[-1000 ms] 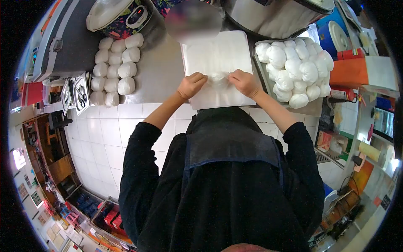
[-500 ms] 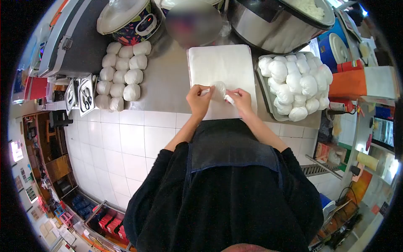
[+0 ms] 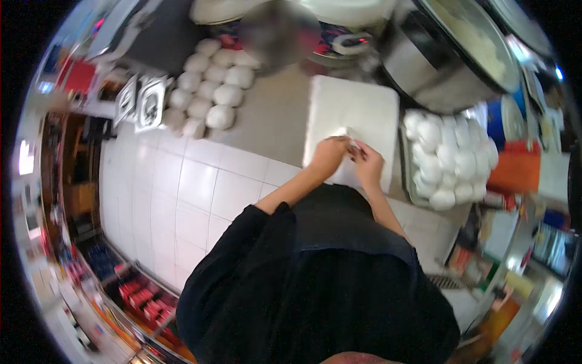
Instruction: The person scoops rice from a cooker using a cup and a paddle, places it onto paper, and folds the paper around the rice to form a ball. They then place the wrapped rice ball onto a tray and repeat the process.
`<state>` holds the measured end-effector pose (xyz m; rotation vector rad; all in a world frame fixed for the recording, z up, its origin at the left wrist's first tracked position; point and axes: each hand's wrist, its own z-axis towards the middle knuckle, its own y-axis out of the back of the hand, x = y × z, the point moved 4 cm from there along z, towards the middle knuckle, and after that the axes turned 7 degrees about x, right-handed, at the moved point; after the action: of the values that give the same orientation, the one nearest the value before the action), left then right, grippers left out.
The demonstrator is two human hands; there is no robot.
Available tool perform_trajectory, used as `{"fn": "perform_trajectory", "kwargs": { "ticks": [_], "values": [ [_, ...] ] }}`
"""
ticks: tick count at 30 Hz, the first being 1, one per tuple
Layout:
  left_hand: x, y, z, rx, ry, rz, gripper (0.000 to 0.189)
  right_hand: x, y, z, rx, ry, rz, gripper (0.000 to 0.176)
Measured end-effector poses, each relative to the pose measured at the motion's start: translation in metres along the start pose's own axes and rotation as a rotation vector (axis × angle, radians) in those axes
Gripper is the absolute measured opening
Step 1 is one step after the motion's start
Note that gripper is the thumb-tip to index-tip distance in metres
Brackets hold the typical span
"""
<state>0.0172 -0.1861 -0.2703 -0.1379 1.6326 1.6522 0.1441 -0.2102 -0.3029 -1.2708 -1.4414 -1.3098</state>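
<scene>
Together, hands [image 3: 330, 158] on white wrapper [image 3: 347, 134]

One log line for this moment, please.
left hand: pinching white wrap | right hand: pinching same wrap | beneath: sheet stack | tray of white bundles: right side

Two hands, the left hand [image 3: 327, 158] and the right hand [image 3: 368, 164], pinch one small white bundle [image 3: 350, 139]. One stack of white sheets [image 3: 357, 103]. Roughly fourteen wrapped white balls [image 3: 229, 95] lie on the counter, too blurred for an exact count. Over a dozen more are heaped in one tray [image 3: 406, 176]. Two small steel tubs [image 3: 151, 100]. One large steel pot [image 3: 424, 73].
</scene>
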Motion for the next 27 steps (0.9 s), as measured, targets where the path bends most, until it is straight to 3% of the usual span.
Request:
{"fn": "perform_trajectory", "kwargs": {
  "ticks": [1, 2, 3, 5, 7, 8, 9, 10, 11, 12, 14, 16, 17, 18, 20, 22, 23, 25, 27],
  "values": [
    [-0.003, 0.01, 0.011, 0.242, 0.182, 0.063, 0.009, 0.007, 0.002, 0.007, 0.028, -0.05, -0.069, 0.022],
    [0.004, 0.007, 0.022, 0.278, 0.205, 0.253, 0.009, 0.015, 0.003, 0.013, 0.049, -0.1, -0.144, 0.019],
    [0.008, 0.015, 0.028, 0.183, 0.199, 0.219, 0.008, 0.018, -0.002, 0.019, 0.094, -0.072, -0.144, 0.019],
    [0.018, 0.026, 0.03, 0.066, 0.201, 0.193, 0.012, 0.032, -0.002, 0.024, -0.078, 0.318, -0.463, 0.015],
    [0.044, 0.016, 0.019, -0.064, 0.477, -0.129, 0.027, 0.03, -0.011, 0.019, -0.044, 0.414, -0.582, 0.016],
    [0.05, 0.008, 0.016, -0.082, 0.478, -0.123, 0.027, 0.028, -0.017, 0.015, -0.034, 0.485, -0.706, 0.017],
    [0.055, -0.01, 0.012, 0.024, 0.479, -0.179, 0.033, 0.022, -0.02, 0.011, -0.03, 0.501, -0.706, 0.017],
    [0.053, -0.015, 0.011, 0.13, 0.478, -0.237, 0.04, 0.018, -0.027, 0.006, -0.021, 0.551, -0.807, 0.025],
    [0.054, -0.015, 0.013, 0.114, 0.477, -0.233, 0.04, 0.014, -0.034, 0.003, -0.015, 0.601, -0.905, 0.033],
    [0.052, -0.012, 0.013, 0.163, 0.519, -0.301, 0.042, 0.021, -0.039, -0.005, -0.016, 0.613, -0.905, 0.033],
    [0.055, -0.006, 0.015, 0.216, 0.559, -0.368, 0.045, 0.041, -0.048, -0.022, -0.045, 0.671, -0.967, 0.055],
    [0.055, 0.003, 0.017, 0.254, 0.51, -0.618, 0.055, 0.038, -0.046, -0.005, -0.05, 0.661, -1.006, 0.066],
    [0.055, 0.008, 0.016, 0.304, 0.599, -0.896, 0.058, 0.027, -0.038, 0.017, 0.004, 0.532, -1.002, 0.064],
    [0.057, 0.012, 0.014, 0.298, 0.591, -0.894, 0.058, 0.02, -0.034, 0.036, 0.056, 0.404, -0.991, 0.063],
    [0.062, 0.023, 0.007, 0.066, 0.574, -1.357, 0.055, 0.062, -0.023, 0.063, 0.214, 0.058, -0.891, 0.043],
    [0.088, 0.035, -0.015, -0.145, 0.437, -1.115, 0.053, 0.06, -0.014, 0.103, 0.358, -0.208, -0.248, 0.04],
    [0.102, 0.044, -0.026, -0.288, 0.391, -1.07, 0.05, 0.074, -0.03, 0.118, 0.354, -0.181, -0.245, 0.04],
    [0.137, 0.07, -0.055, -0.597, 0.508, -0.943, 0.043, 0.108, -0.086, 0.143, 0.466, -0.204, 0.408, 0.044],
    [0.158, 0.114, -0.072, -0.819, 0.572, -0.799, 0.04, 0.123, -0.167, 0.184, 0.495, -0.267, 0.528, 0.044]
  ]
}}
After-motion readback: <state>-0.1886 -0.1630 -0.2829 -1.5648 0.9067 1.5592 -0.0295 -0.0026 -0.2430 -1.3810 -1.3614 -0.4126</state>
